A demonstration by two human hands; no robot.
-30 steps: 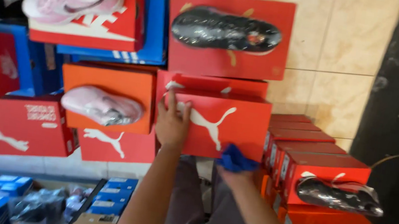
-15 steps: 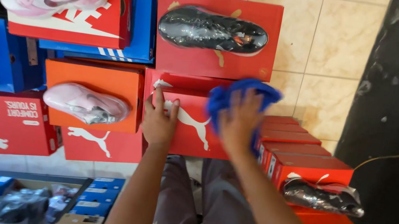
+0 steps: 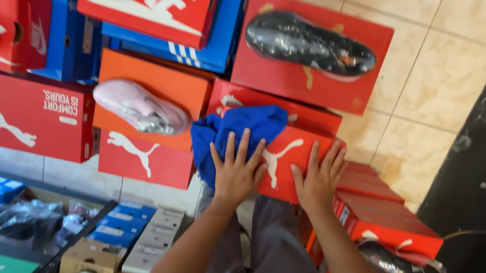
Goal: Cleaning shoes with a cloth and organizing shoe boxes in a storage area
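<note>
Both hands were flat on a red box (image 3: 291, 156) in the middle of the stack. Left hand (image 3: 238, 171), fingers spread wide, pressed a blue cloth (image 3: 234, 132) against the box's left face; the cloth bunched above and left of the fingers. Right hand (image 3: 317, 176), fingers together, lay open on the box's right edge, holding nothing.

Step, as judged: wiping the box front while bracing it. The next pass would call for steady pressure so the box does not shift in the stack.

Around: an orange box with a pink shoe (image 3: 141, 108) just left, touching the cloth's side; a black shoe (image 3: 308, 43) on the box above; stacked red boxes (image 3: 386, 209) close right. Tight neighbours left little room for sweeping.
</note>
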